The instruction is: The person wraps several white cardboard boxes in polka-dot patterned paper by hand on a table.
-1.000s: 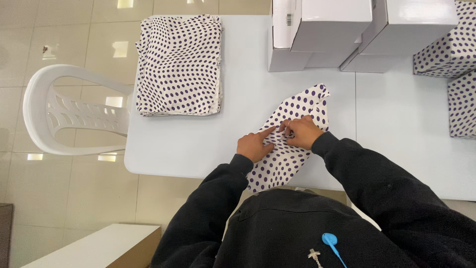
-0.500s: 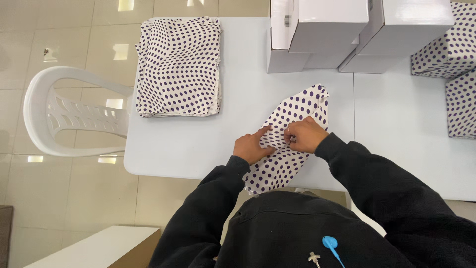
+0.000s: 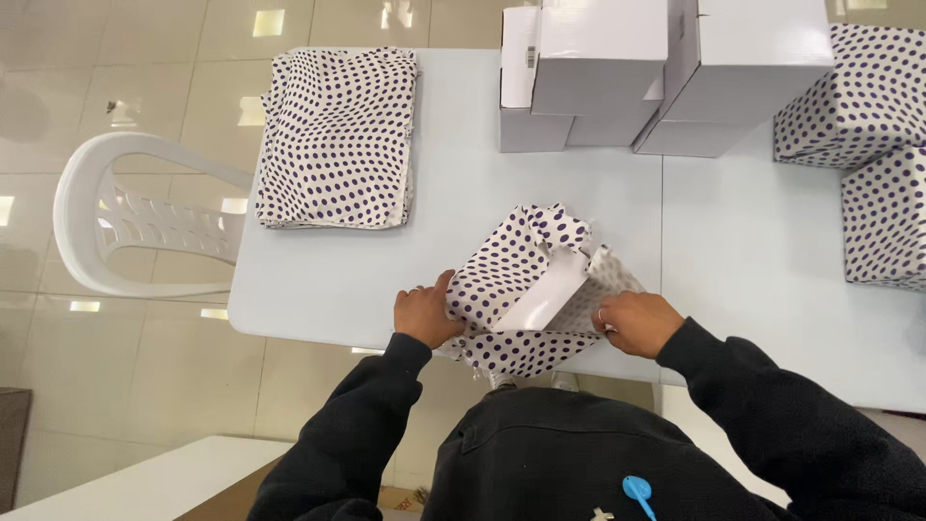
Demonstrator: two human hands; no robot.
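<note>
Both hands grip a dotted bag (image 3: 521,280) at the table's (image 3: 453,193) near edge: left hand (image 3: 424,315) on its left side, right hand (image 3: 637,323) on its right. The mouth is pulled partly open, white lining showing. Folded bags (image 3: 338,135) lie beyond the left hand, white boxes (image 3: 627,77) beyond the right.

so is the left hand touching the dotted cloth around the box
Touching. The head view shows the left hand with its fingers pressed against the side of the dotted cloth, no gap between them.
</note>
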